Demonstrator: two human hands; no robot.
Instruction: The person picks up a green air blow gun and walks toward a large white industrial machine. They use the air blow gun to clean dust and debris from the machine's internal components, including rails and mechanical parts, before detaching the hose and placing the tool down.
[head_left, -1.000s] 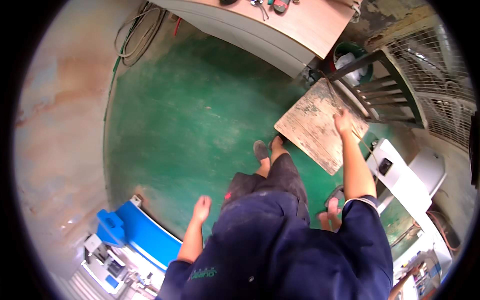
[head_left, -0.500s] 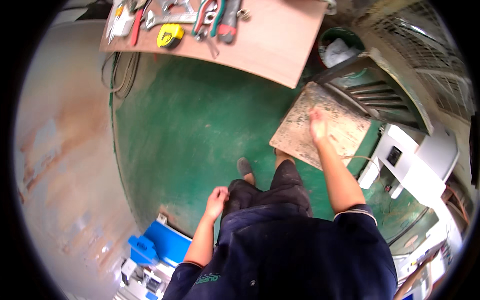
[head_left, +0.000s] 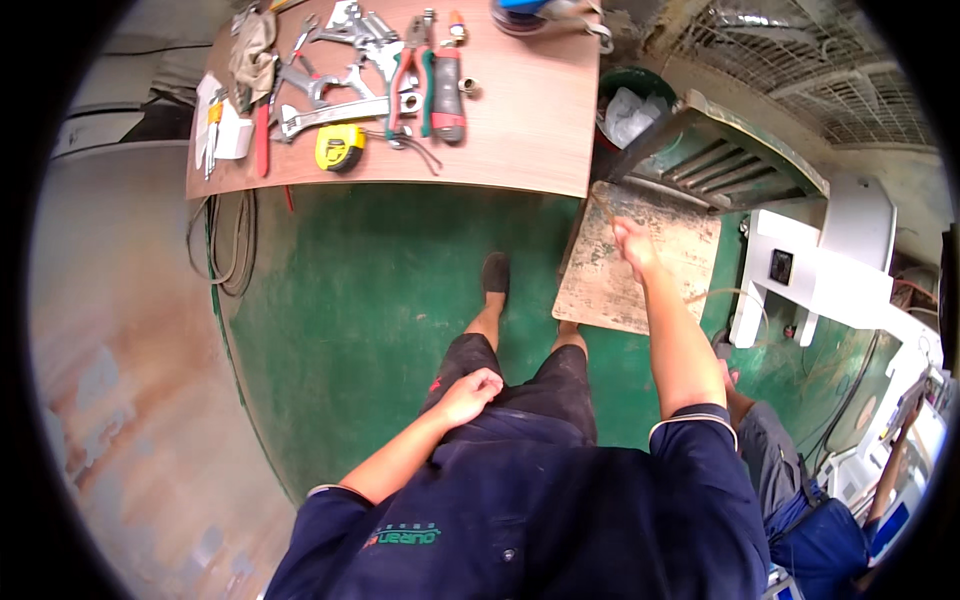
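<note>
My right hand [head_left: 634, 244] rests on top of a worn, stained wooden board [head_left: 607, 292] that stands just right of my feet. Its fingers are drawn together, and a thin pale strand runs from them; I cannot tell whether they pinch it. My left hand [head_left: 470, 392] lies loosely curled against my left thigh and holds nothing. Straight ahead stands a wooden workbench [head_left: 520, 150] with wrenches, pliers [head_left: 425, 70], a red-handled tool and a yellow tape measure [head_left: 340, 147] on it.
A green metal rack [head_left: 720, 160] and a white cabinet [head_left: 800, 280] stand beyond the board. Cables [head_left: 235, 240] hang down at the bench's left end. Another person's leg and blue clothing [head_left: 790, 480] are at my lower right. The floor is green.
The view has swung up toward the workbench, and its tools now show. My left hand rose from hanging at my side onto my thigh. My right hand stays on the board.
</note>
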